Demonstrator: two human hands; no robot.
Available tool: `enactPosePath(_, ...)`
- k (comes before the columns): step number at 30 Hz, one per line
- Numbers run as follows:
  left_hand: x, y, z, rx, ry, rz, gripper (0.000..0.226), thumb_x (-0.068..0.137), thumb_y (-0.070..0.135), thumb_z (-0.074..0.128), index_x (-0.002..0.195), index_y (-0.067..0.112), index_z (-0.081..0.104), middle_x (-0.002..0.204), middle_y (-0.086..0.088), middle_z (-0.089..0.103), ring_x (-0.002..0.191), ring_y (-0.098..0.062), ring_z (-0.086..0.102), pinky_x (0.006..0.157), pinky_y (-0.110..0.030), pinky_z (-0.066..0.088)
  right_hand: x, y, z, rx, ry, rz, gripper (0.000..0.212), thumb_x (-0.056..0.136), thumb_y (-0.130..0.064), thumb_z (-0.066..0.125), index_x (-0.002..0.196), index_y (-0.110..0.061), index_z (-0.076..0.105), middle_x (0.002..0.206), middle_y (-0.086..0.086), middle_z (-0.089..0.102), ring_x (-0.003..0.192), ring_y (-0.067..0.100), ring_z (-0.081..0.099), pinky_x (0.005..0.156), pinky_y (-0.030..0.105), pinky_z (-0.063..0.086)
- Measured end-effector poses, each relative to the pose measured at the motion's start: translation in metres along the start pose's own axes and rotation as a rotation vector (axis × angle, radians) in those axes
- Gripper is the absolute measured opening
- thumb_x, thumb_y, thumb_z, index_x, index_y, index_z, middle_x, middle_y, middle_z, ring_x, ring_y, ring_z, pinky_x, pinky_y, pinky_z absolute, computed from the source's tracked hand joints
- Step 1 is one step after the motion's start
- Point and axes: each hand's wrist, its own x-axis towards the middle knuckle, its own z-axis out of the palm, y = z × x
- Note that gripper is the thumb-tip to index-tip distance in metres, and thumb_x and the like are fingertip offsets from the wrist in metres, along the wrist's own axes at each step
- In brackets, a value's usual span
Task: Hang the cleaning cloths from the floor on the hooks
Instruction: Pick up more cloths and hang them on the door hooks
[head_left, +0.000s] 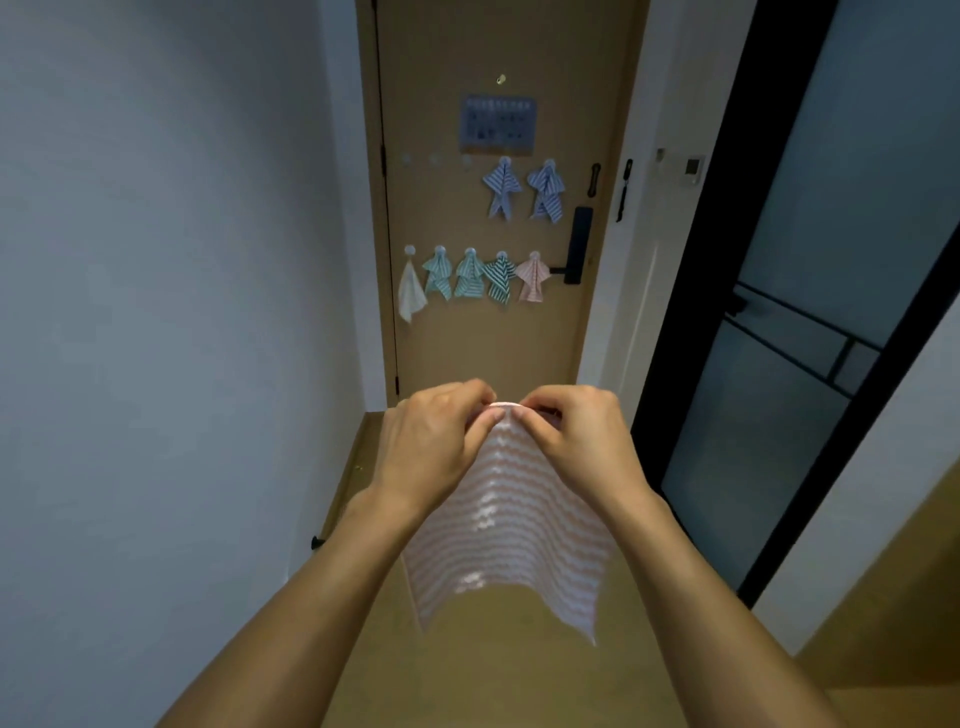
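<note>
A pink-and-white striped cloth (506, 525) hangs in front of me, held up by its top edge. My left hand (434, 441) and my right hand (576, 436) pinch that edge side by side, thumbs nearly touching. On the brown door (498, 338) ahead, a lower row of hooks carries a white cloth (410, 293), three teal striped cloths (470, 278) and a pink cloth (532, 278). The upper row holds two blue striped cloths (524, 189) at its right end. Three bare round hooks (435, 159) sit to their left.
A grey notice sheet (497, 124) is stuck above the hooks. A black door handle and lock (575, 247) sit at the door's right edge. A pale wall runs along the left, a dark-framed glass door (810, 312) along the right. The floor is tan.
</note>
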Motion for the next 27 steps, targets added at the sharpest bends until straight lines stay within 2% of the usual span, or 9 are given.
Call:
enactPosePath(6,0.066,-0.040,0.055,-0.035,-0.005,0.035,0.023,0.095,0.047,0.051,0.092,0.029,0.064,0.080,0.011,0.068,0.077,-0.012,0.064,0.060,-0.038,0.052,0.069,0.036,0.032,-0.042,0.017,-0.003,0.018,0.090,-0.038,0.062,0.084,-0.025,0.074,0.078,-0.009,0.071,0.075,0.009,0.063,0.068,0.036,0.051)
enactPosePath(15,0.199,-0.130,0.131,-0.090,-0.048,0.128,0.018,0.094,0.043,0.053,0.088,0.028,0.061,0.078,0.010,0.066,0.076,-0.017,0.064,0.059,-0.038,0.050,0.211,0.089,0.080,-0.147,-0.009,0.071,0.020,0.090,-0.039,0.060,0.089,-0.025,0.075,0.084,-0.008,0.073,0.082,0.012,0.064,0.073,0.036,0.051)
enactPosePath(19,0.247,-0.167,0.153,-0.065,-0.051,0.159,0.015,0.093,0.041,0.058,0.086,0.028,0.062,0.077,0.011,0.067,0.075,-0.015,0.064,0.055,-0.031,0.044,0.266,0.107,0.104,-0.171,-0.013,0.087,0.020,0.091,-0.037,0.060,0.089,-0.024,0.074,0.083,-0.007,0.072,0.080,0.012,0.063,0.072,0.037,0.051)
enactPosePath(21,0.271,-0.187,0.166,-0.048,-0.045,0.156,0.015,0.093,0.040,0.058,0.085,0.028,0.062,0.077,0.010,0.067,0.075,-0.016,0.064,0.054,-0.029,0.040,0.295,0.117,0.120,-0.177,-0.013,0.078,0.019,0.090,-0.035,0.060,0.087,-0.023,0.074,0.081,-0.006,0.071,0.078,0.012,0.062,0.071,0.036,0.051)
enactPosePath(24,0.303,-0.213,0.186,-0.025,-0.032,0.128,0.016,0.093,0.039,0.056,0.086,0.026,0.060,0.079,0.008,0.067,0.076,-0.019,0.064,0.055,-0.033,0.045,0.337,0.131,0.142,-0.174,-0.002,0.072,0.018,0.089,-0.034,0.060,0.086,-0.022,0.073,0.081,-0.005,0.071,0.078,0.014,0.062,0.071,0.037,0.050)
enactPosePath(27,0.333,-0.237,0.208,0.004,0.012,0.096,0.016,0.095,0.039,0.055,0.085,0.026,0.060,0.078,0.008,0.067,0.074,-0.019,0.064,0.053,-0.032,0.044,0.380,0.147,0.165,-0.158,0.026,0.068,0.018,0.088,-0.035,0.061,0.082,-0.021,0.071,0.077,-0.004,0.070,0.076,0.018,0.062,0.068,0.036,0.049)
